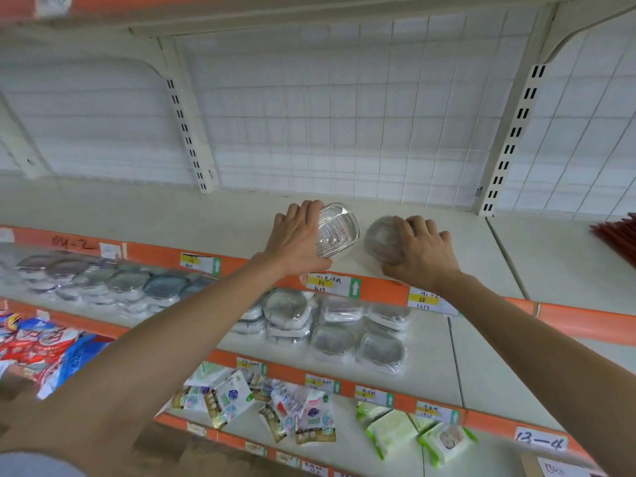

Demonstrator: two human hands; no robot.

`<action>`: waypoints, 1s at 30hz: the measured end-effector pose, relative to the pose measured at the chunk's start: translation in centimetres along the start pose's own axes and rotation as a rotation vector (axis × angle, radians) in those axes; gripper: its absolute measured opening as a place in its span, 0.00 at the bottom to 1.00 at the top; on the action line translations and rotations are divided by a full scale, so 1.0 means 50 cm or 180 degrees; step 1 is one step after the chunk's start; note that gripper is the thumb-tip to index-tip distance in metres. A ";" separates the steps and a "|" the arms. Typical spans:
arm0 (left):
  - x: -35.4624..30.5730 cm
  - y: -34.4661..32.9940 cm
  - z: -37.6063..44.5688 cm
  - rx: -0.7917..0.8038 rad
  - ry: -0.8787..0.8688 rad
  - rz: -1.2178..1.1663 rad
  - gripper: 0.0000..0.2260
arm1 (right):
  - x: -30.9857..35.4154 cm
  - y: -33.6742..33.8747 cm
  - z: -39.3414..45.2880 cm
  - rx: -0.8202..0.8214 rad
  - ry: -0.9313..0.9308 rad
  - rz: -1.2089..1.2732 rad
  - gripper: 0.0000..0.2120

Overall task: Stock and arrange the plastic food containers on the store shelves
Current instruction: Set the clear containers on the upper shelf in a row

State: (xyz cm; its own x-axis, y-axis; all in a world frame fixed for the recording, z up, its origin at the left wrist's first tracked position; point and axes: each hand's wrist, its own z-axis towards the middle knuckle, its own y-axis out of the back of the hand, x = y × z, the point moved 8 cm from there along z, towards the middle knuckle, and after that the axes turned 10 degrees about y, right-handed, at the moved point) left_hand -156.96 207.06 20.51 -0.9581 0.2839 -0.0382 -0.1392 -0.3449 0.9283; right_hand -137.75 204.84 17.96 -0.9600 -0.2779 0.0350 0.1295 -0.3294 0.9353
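Both arms reach up to the upper shelf (206, 215), a cream-white board with an orange front strip carrying price labels (332, 285). The left hand (297, 241) grips a clear, rounded-square plastic container (339, 232) from its left side, fingers curled over the far edge and thumb low near the shelf front; whether the container stands on the shelf or is raised slightly off it cannot be told. Just beside it to the right, not touching, sits a round, greyish container (382, 239), blurred. The right hand (425, 253) lies over its right side, fingers curved onto the top, thumb below near the shelf lip. Behind both stands a white wire grid back panel (344, 115) between slotted uprights. On the shelf below (433, 352), stacks of wrapped containers with grey lids (351, 335) sit in rows, more of them blurred off to the left (103, 277). The lowest visible shelf holds loose packets (275, 407) and green-edged packs (392, 432). Red items (616, 235) show at the far right of the upper shelf.
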 end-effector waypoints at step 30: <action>0.010 -0.412 -0.322 0.1564 -0.0025 0.0107 0.39 | 0.089 -0.395 -0.337 0.1242 -0.0039 0.0441 0.40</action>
State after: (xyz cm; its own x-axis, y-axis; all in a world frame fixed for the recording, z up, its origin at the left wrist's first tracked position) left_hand -158.59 199.89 -4.61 -0.9579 0.2872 -0.0041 0.0282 0.1083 0.9937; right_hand -140.42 194.91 -6.29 -0.9433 -0.2841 0.1718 0.1559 0.0778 0.9847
